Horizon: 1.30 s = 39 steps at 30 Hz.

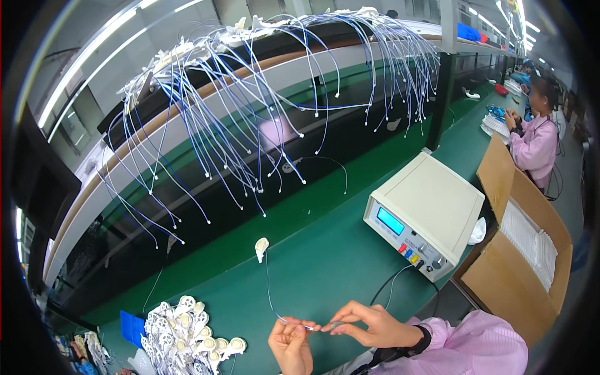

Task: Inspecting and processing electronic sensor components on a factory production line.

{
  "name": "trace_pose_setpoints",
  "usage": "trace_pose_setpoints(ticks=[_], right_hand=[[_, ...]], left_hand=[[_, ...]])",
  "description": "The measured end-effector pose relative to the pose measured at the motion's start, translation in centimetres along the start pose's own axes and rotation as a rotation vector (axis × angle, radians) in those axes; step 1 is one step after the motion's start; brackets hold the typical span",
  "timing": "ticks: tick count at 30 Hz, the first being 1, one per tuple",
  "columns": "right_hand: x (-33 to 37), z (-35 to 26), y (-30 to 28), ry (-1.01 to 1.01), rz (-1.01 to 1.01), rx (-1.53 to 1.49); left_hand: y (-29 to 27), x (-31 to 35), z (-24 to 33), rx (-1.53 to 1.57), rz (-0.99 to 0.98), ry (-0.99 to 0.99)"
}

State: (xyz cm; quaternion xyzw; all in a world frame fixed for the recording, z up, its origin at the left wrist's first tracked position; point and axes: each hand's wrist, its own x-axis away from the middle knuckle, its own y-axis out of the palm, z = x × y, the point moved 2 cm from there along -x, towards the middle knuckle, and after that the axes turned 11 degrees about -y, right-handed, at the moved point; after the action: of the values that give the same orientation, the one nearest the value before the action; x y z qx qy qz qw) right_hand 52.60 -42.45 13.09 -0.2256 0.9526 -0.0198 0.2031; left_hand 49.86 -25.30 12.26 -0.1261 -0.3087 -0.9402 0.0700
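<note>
My left hand (290, 345) is closed, pinching the end of a thin wire (269, 282) between thumb and fingers. That wire runs up to a small white and cream plastic part (261, 248) lying on the green bench. My right hand (374, 325) is closed in a pinch just to the right, its fingertips meeting those of the left. A tiny greyish piece shows at its fingertips, too small to name. To the left lies a heap of similar white plastic parts (184, 334) with wires.
A beige benchtop meter (431, 200) with a lit blue display stands to the right, leads plugged into its front. Beyond it is an open cardboard box (494, 275) of white items. Blue and white wires (250, 125) hang from the shelf above. A person in pink (534, 144) works farther along.
</note>
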Motion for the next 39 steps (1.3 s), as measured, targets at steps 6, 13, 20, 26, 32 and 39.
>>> trace_pose_setpoints(ticks=[6,13,20,26,32,39], right_hand=[[-1.1,0.0,2.0,-0.086,0.051,0.155],[-1.4,0.3,3.1,-0.221,0.120,0.216],[-1.4,0.7,3.2,-0.190,0.138,0.175],[-1.4,0.6,2.9,-0.035,0.060,0.073],[-1.3,0.9,2.8,0.076,0.063,-0.151],[-1.5,1.2,1.9,0.129,0.006,-0.125]], left_hand=[[-0.1,0.8,0.3,-0.059,0.160,0.116],[0.3,0.7,-0.1,-0.077,0.181,0.160],[0.3,0.5,0.2,-0.165,0.190,0.165],[0.3,0.6,-0.1,-0.144,0.187,0.165],[0.5,0.7,-0.2,-0.195,0.209,0.179],[0.1,-0.5,-1.7,-0.487,0.140,0.286]])
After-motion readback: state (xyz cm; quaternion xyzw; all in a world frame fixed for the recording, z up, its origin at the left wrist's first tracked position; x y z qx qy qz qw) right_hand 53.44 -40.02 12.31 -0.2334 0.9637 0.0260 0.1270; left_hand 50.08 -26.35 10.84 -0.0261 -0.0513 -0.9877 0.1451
